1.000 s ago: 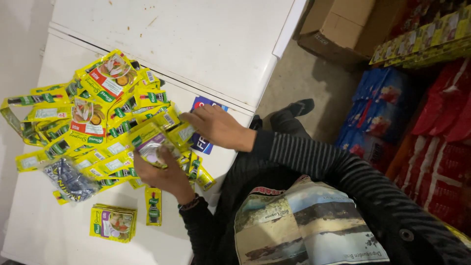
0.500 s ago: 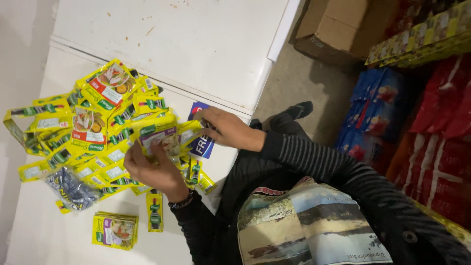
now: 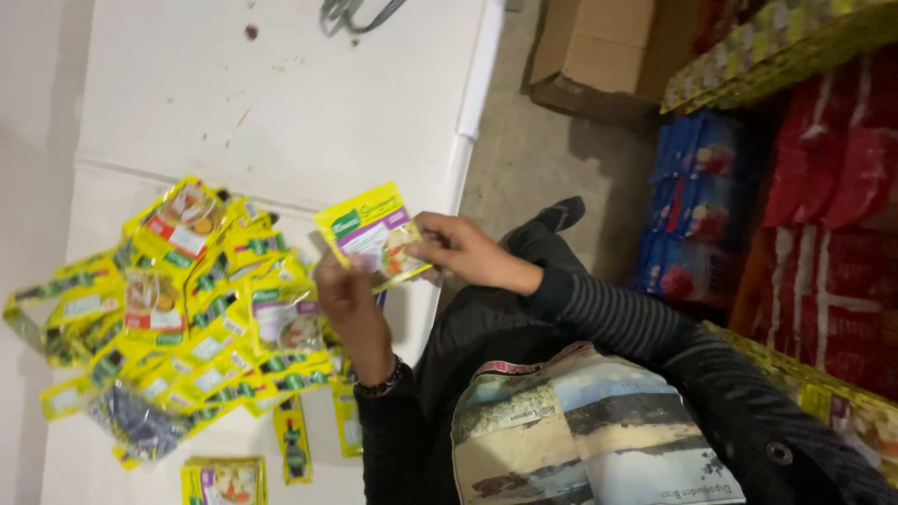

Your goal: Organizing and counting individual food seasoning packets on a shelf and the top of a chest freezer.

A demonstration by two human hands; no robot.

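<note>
White table (image 3: pixel 281 103): heap of yellow sachets (image 3: pixel 187 309), small stack (image 3: pixel 224 482).

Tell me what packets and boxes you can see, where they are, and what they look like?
Sachet: held up in both hands, flat, yellow and purple.
Pile of sachets: on the white table, yellow and green.
Cardboard box: on the floor, brown.
Blue packs: stacked at right.
Red packs: beside them.

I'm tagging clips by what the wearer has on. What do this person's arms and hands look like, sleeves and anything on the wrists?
Both hands are bare, no gloves. The left hand has a dark beaded bracelet at the wrist, above a dark sleeve. The right hand comes out of a dark sleeve with thin grey stripes running across it. No rings that I can make out.
</note>
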